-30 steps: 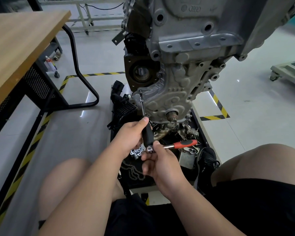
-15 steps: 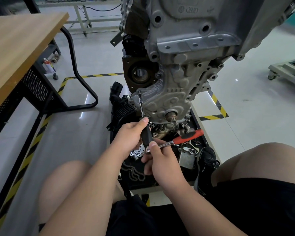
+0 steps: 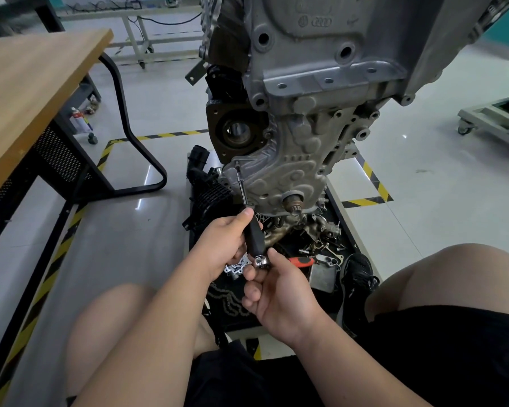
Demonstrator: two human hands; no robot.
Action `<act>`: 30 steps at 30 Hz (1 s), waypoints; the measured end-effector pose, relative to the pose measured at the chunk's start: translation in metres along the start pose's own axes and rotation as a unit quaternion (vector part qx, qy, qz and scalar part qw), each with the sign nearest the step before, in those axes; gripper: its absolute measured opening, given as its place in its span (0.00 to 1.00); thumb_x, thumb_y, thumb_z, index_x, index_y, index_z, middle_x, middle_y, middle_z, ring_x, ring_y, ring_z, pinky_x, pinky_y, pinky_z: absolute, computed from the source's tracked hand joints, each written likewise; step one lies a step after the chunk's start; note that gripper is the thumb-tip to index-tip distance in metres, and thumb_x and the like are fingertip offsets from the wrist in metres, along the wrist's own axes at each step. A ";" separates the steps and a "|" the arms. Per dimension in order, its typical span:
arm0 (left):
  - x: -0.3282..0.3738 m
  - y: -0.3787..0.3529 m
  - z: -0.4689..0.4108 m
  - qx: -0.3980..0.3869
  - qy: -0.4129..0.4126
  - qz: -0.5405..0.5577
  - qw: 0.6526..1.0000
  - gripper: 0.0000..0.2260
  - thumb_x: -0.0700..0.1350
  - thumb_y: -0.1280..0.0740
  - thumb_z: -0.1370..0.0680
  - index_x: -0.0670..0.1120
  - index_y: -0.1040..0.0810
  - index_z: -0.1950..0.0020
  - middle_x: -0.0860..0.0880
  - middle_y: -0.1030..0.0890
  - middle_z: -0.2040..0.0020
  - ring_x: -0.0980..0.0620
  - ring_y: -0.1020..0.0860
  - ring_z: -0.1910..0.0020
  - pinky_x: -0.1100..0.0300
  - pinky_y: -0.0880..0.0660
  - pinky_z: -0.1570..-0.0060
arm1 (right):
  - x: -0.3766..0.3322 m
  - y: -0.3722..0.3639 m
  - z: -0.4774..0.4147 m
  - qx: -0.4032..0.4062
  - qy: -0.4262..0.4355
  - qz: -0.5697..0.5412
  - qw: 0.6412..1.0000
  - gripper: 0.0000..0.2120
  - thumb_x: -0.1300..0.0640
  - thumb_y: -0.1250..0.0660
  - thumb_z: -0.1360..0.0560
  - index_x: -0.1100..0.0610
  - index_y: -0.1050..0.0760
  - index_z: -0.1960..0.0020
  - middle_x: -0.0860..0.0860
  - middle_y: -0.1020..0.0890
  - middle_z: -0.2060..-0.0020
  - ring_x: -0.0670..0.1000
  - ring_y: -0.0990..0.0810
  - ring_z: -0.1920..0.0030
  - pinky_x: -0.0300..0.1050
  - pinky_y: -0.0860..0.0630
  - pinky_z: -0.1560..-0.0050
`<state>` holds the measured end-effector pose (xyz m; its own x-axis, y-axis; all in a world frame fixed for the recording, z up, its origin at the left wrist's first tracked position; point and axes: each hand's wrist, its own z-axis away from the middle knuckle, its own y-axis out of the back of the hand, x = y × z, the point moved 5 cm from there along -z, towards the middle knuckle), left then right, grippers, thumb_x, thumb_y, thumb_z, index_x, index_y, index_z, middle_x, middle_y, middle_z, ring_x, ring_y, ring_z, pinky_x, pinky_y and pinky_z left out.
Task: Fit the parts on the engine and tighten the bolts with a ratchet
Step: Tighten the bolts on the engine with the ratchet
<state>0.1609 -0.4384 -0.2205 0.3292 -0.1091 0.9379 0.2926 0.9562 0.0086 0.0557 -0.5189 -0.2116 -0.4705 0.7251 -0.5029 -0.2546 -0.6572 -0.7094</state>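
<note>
From the head camera I look down on the engine [image 3: 321, 118], which hangs upright ahead of me over a black tray [image 3: 340, 230] on the floor. My left hand [image 3: 222, 245] is wrapped around the black handle of the extension driver [image 3: 253, 233], thumb lying along its upper end; the thin steel shaft runs up and slightly left from my fist to a bolt [image 3: 237, 164] at the left edge of the lower engine cover, and its tip sits on that bolt. My right hand [image 3: 279, 298] is just below, fingers pinched on the chrome head of the ratchet [image 3: 262, 262] seated on the handle's lower end; its red grip pokes out to the right behind my knuckles, largely hidden by them. The tray under the engine is crowded with loose parts: a black ribbed plastic housing [image 3: 209, 195] at the left, a bronze-toned casting and small fittings beneath the crank stub, a chain [image 3: 227, 301] lying near my wrists, and a white gasket partly covered by my left hand. My bare knees flank the tray. A wooden-topped workbench [image 3: 33, 92] with a black tube frame stands to my left, yellow-black floor tape [image 3: 376, 186] borders the work area, and a wheeled cart [image 3: 494, 121] sits at the far right.
</note>
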 end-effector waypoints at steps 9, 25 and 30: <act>-0.001 0.002 -0.002 0.014 -0.003 -0.003 1.000 0.20 0.60 0.36 0.23 0.44 0.19 0.58 0.46 0.29 0.71 0.56 0.36 0.80 0.67 0.40 0.80 | -0.014 0.005 0.007 0.103 0.176 0.287 0.936 0.10 0.52 0.44 0.17 0.47 0.32 0.37 0.47 0.21 0.70 0.48 0.27 0.75 0.41 0.29 0.71; 0.001 -0.003 0.001 -0.008 -0.003 0.006 1.000 0.19 0.59 0.39 0.20 0.51 0.14 0.60 0.53 0.32 0.80 0.57 0.36 0.81 0.68 0.40 0.81 | 0.006 0.000 0.000 -0.020 -0.040 -0.094 0.995 0.20 0.46 0.46 0.19 0.58 0.23 0.52 0.49 0.25 0.69 0.46 0.35 0.77 0.40 0.32 0.74; 0.000 -0.001 0.001 0.009 -0.002 0.008 1.000 0.18 0.58 0.37 0.21 0.50 0.15 0.61 0.53 0.33 0.79 0.56 0.37 0.81 0.68 0.40 0.80 | 0.006 0.002 0.000 -0.014 -0.028 -0.072 0.997 0.18 0.46 0.46 0.18 0.57 0.22 0.50 0.50 0.26 0.69 0.47 0.34 0.77 0.40 0.32 0.73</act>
<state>0.1598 -0.4395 -0.2202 0.3291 -0.0928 0.9397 0.2720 0.9623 -0.0002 0.0531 -0.5158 -0.2157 -0.4766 0.7987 -0.3674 -0.3000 -0.5406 -0.7860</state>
